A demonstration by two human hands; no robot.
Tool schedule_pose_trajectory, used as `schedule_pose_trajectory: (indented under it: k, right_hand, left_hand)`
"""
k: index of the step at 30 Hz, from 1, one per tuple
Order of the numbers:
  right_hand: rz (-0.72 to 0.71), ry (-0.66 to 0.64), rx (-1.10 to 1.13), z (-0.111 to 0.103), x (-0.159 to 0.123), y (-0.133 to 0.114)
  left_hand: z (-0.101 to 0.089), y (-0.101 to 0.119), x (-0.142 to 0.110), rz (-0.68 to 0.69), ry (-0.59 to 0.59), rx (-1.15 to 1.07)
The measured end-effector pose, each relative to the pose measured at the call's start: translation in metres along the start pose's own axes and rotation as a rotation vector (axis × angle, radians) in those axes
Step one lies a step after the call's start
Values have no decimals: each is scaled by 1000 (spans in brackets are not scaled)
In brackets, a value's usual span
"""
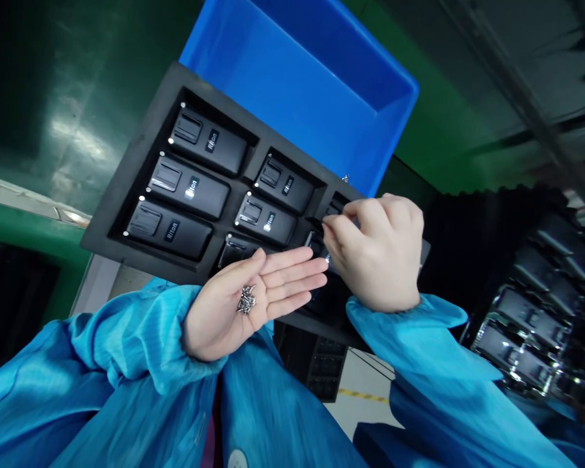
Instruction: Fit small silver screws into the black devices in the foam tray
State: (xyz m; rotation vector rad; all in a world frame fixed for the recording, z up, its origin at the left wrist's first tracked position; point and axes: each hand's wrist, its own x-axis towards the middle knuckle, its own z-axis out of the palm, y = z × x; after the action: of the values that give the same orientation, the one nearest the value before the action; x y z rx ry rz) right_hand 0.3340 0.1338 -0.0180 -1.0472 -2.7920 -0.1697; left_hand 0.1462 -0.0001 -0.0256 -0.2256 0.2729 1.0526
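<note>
My left hand (pixel 253 296) lies palm up with its fingers stretched out flat. In its palm rests a small heap of shiny metal screws (pixel 246 299). Just right of those fingertips, my right hand (pixel 377 250) is closed in a pinch over the right part of a black foam tray (pixel 102 224); whatever its fingers hold is hidden. Black plastic cases marked "Riton" sit in the tray's pockets, among them a left-hand case (pixel 168 227) and a middle case (pixel 286 185). Pale round dots show at the cases' corners. My hands cover part of the tray.
A blue plastic bin (pixel 292 84) stands behind the tray, with a few small metal pieces (pixel 346 179) near its front edge. More black cases (pixel 526 318) are stacked at the right, blurred. A green surface (pixel 78 130) extends to the left.
</note>
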Motion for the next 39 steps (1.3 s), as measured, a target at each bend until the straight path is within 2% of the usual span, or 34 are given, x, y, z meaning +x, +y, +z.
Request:
schedule_pose_trajectory:
  k: [7,13,20,25,29,35,39]
  right_hand:
    - [-40,50,-139,10,-7,3]
    - [-11,58,-86,14,-7,8]
    - [-14,80,32,8,-9,9]
    - [104,41,128,8,-9,4]
    - [179,48,148,12,-7,-1]
    - [363,76,205,18,-4,-10]
    - [471,20,252,15,1,-16]
  left_hand:
    - [-3,1,-2,-1,-9,16]
    - [-3,1,-3,6,-11,22]
    - [-2,3,-3,7,-18,12]
    - [0,3,-2,3,-20,16]
    - [0,3,-2,9,-7,37]
    - [1,4,-1,8,-7,51]
    - [3,4,-1,13,5,57]
